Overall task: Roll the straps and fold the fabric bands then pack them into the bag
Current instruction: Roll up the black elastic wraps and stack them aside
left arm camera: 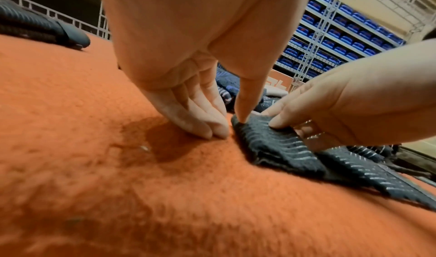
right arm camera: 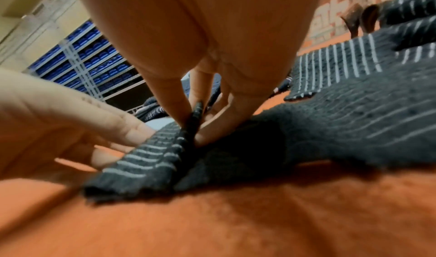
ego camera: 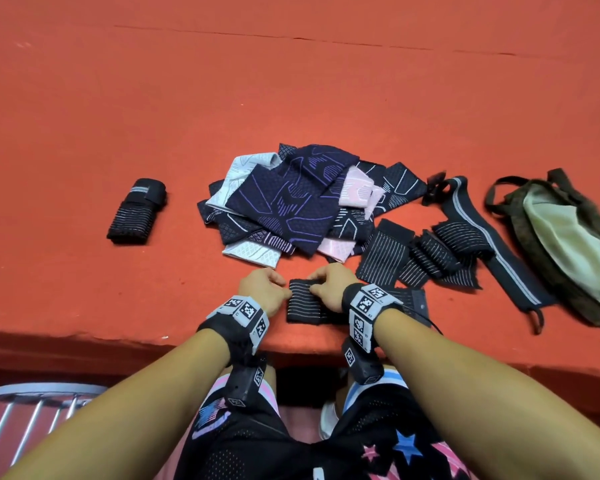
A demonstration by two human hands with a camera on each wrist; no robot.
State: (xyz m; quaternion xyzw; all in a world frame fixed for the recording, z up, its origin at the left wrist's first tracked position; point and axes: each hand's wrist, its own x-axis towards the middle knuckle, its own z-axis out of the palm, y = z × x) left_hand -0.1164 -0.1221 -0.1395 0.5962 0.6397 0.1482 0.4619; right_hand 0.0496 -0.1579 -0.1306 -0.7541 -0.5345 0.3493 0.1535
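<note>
A black strap with thin white stripes (ego camera: pixel 303 308) lies near the table's front edge, its left end partly folded over. My left hand (ego camera: pixel 284 289) pinches that end, thumb on top (left arm camera: pixel 241 117) and fingers against the felt at its edge. My right hand (ego camera: pixel 317 289) pinches a raised fold of the same strap (right arm camera: pixel 146 160) between thumb and fingers (right arm camera: pixel 212 130). One rolled strap (ego camera: pixel 136 213) lies at the left. A pile of patterned fabric bands (ego camera: pixel 291 202) sits in the middle. Several loose straps (ego camera: pixel 413 258) lie to the right, beside the open olive bag (ego camera: pixel 561 244).
The red felt table (ego camera: pixel 118 116) stretches far back and to the left. A long black band with a grey stripe (ego camera: pixel 492 237) lies between the loose straps and the bag. A metal stool (ego camera: pixel 32 403) stands below the front edge at the left.
</note>
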